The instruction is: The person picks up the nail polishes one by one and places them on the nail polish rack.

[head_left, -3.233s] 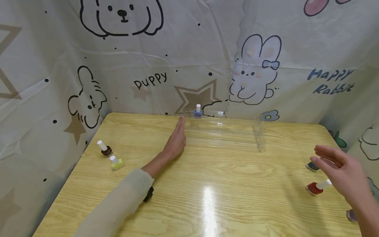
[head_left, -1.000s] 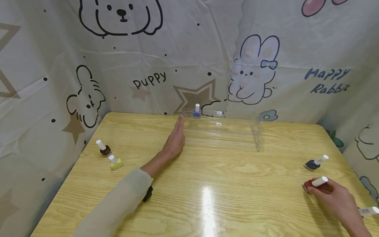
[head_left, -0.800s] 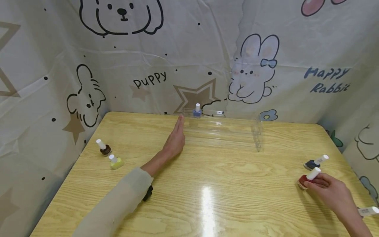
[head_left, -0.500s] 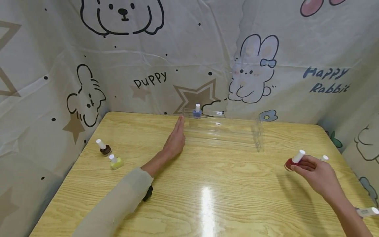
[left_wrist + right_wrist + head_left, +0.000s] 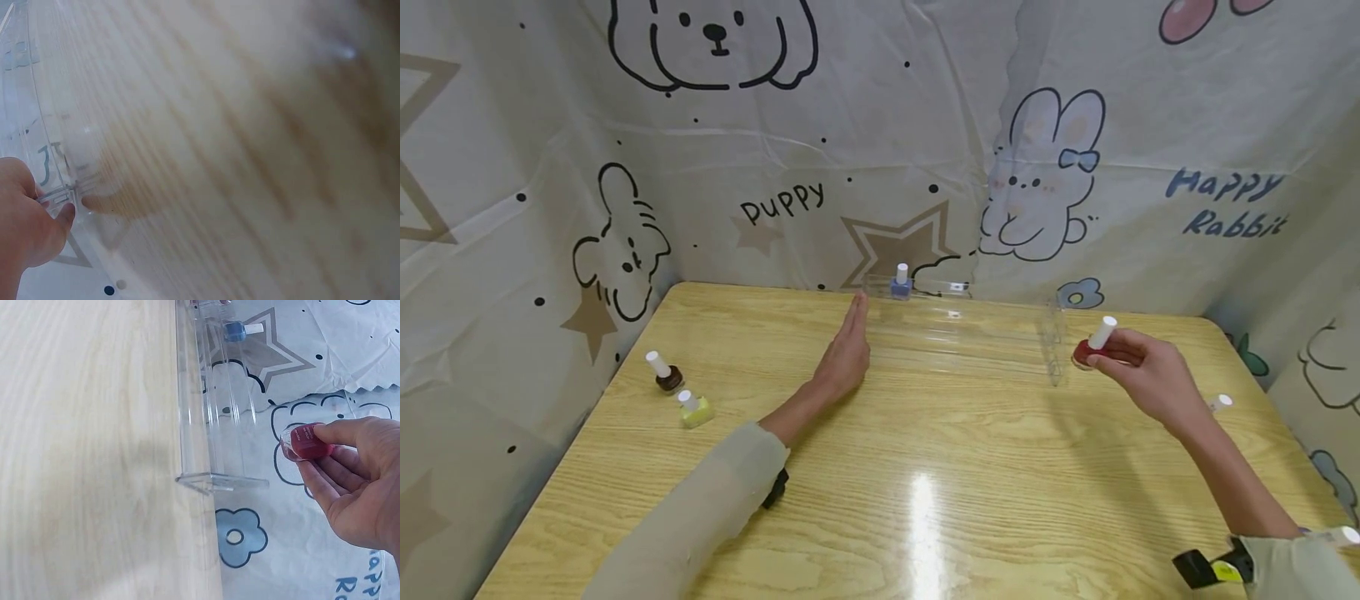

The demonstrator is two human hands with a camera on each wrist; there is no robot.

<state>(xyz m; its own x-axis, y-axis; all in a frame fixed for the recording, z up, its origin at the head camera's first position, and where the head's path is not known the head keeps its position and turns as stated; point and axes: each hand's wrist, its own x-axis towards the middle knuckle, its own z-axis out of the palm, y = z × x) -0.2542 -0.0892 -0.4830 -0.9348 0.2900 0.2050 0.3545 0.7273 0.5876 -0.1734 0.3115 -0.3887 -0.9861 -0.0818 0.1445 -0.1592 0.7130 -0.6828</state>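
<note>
In the head view, a clear stepped rack [image 5: 1055, 342] stands at the back of the table, with a blue nail polish bottle [image 5: 901, 289] upright on its top tier at the left. My left hand [image 5: 842, 362] is at the rack's left end; the left wrist view has the thumb and fingers of that hand [image 5: 31, 231] pinching the clear end panel. Off the rack's right end, my right hand [image 5: 1153, 379] holds a red nail polish bottle [image 5: 1087, 353] above the table, white cap tilted up. Thumb and fingertips pinch the red bottle [image 5: 310, 441] in the right wrist view.
Brown [image 5: 668, 379] and yellow [image 5: 696, 414] nail polish bottles stand on the table's left side. Behind the right forearm shows a white cap [image 5: 1222, 402]; another white-capped bottle [image 5: 1341, 537] is partly hidden at the right edge. A printed curtain [image 5: 760, 150] hangs behind the table.
My right hand reached down, took the red nail polish bottle from the table's right side, lifted it and carried it leftward and back towards the rack. My left hand has stayed at the rack's end.
</note>
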